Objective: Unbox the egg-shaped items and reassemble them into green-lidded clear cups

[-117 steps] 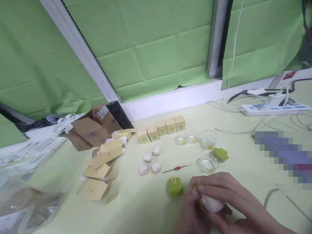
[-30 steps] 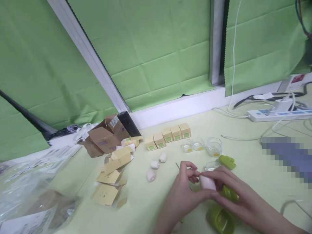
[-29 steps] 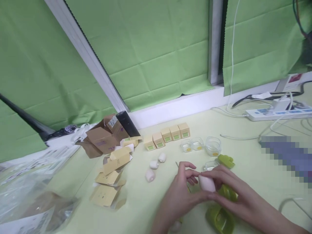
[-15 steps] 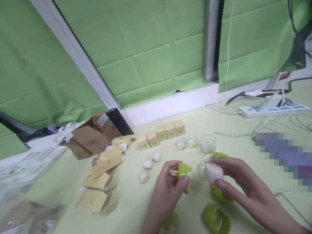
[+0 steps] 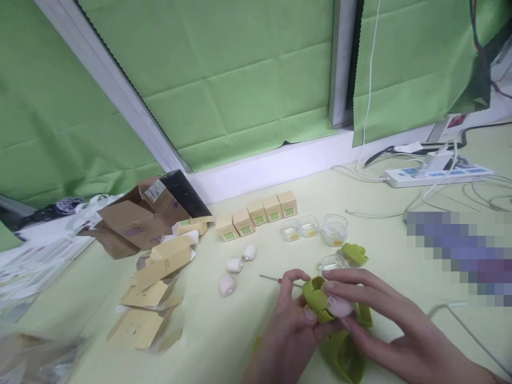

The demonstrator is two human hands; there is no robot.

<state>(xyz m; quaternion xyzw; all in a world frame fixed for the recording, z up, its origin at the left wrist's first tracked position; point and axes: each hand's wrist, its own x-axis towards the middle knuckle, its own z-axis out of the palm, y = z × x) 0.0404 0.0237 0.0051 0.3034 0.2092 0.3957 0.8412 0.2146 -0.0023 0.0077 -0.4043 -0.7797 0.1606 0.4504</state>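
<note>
My left hand (image 5: 294, 320) is closed around a green plastic shell (image 5: 318, 300). Fingers of my right hand (image 5: 384, 314) grip a pale pink rounded piece (image 5: 340, 306), which touches the shell's right side. Below my hands lies a larger green shell (image 5: 346, 357), partly covered by them. Beyond my right fingers are a clear cup (image 5: 334, 262) and a green scalloped piece (image 5: 354, 254). A thin tool with a red part (image 5: 272, 278) lies just past my left hand. Three pale pink pieces (image 5: 234, 264) rest farther left.
Several small yellow boxes (image 5: 258, 216) stand in a row near the wall, with clear cups (image 5: 335, 230) to their right. Opened cartons (image 5: 162, 266) and a brown box (image 5: 140, 224) lie left. A power strip (image 5: 436, 173) with cables sits back right.
My hands have come together, bringing the pink piece against a green shell. The small green piece formerly in my left hand is no longer visible there. The red-marked tool now shows. The view has shifted slightly.
</note>
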